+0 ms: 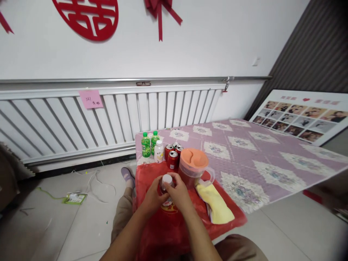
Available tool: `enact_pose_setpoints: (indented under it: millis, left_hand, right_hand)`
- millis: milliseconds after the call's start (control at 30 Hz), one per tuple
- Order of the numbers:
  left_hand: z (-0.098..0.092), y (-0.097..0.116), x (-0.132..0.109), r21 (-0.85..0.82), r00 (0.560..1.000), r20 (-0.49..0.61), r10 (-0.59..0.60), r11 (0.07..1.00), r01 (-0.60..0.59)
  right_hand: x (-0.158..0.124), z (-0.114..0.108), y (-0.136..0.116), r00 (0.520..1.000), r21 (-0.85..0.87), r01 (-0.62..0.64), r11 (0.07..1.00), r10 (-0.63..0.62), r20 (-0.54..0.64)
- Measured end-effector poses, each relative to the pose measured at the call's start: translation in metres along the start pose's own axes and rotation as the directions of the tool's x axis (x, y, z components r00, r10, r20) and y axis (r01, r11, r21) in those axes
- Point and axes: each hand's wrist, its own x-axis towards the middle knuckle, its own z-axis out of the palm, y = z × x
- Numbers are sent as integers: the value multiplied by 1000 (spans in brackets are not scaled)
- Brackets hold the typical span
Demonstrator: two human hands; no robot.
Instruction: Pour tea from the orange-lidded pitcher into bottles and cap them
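Observation:
Both my hands are around a bottle (166, 179) with a white cap, held upright over the red plastic sheet (217, 203) in front of me. My left hand (155, 195) wraps the bottle's left side. On the other side, my right hand (178, 190) grips near the cap, its fingers curled about the neck. The bottle's body is mostly hidden by my fingers. Just right of my hands stands a clear pitcher (187, 177) with an orange lid (194, 159) and brownish liquid inside. A folded yellow cloth (217, 204) lies beside the pitcher.
Behind my hands stand two green bottles (146, 146), a white bottle (158, 152) and several red cans (173, 159). A patterned purple cloth (212, 139) covers the table. A radiator (119, 112) runs along the wall. A power strip (74, 198) with cables lies on the floor.

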Motion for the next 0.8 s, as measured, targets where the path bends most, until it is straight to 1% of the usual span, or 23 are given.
enact_pose_setpoints:
  millis: [100, 167, 200, 267, 333, 367, 467, 633, 700, 800]
  left_hand:
    - [0, 0, -1, -20, 1000, -11, 10, 1000, -10]
    - [0, 0, -1, -36, 1000, -10, 16, 999, -17]
    - [0, 0, -1, -46, 1000, -8, 16, 999, -16]
    - [0, -1, -2, -52, 1000, -3, 12, 999, -12]
    - [1, -3, -2, -35, 1000, -5, 2, 999, -2]
    - [1, -4, -2, -23, 1000, -8, -2, 1000, 2]
    - [0, -6, -2, -14, 1000, -15, -8, 1000, 8]
    - [-3, -5, 0, -43, 1000, 28, -11, 999, 12]
    - [-4, -2, -1, -9, 999, 29, -23, 1000, 23]
    - [-4, 3, -3, 57, 999, 17, -52, 997, 51]
  right_hand:
    - [-3, 7, -3, 997, -41, -17, 999, 14, -74]
    - [-4, 9, -4, 995, -41, -23, 999, 19, -96]
    - [-3, 8, -4, 996, -22, -20, 1000, 19, -82]
    - [-3, 4, -3, 1000, 19, 0, 1000, 0, -6]
    - [-3, 0, -1, 997, 15, 42, 999, -43, 57]
    - [-3, -1, 0, 996, -6, 63, 998, -62, 65]
    - [-4, 2, 4, 995, -65, 102, 993, -102, 1]
    - [-8, 12, 7, 991, -98, 105, 990, -113, -73]
    - [-13, 7, 10, 988, -130, 111, 985, -124, -95]
    - [-29, -17, 19, 982, -287, 127, 950, -162, -101]
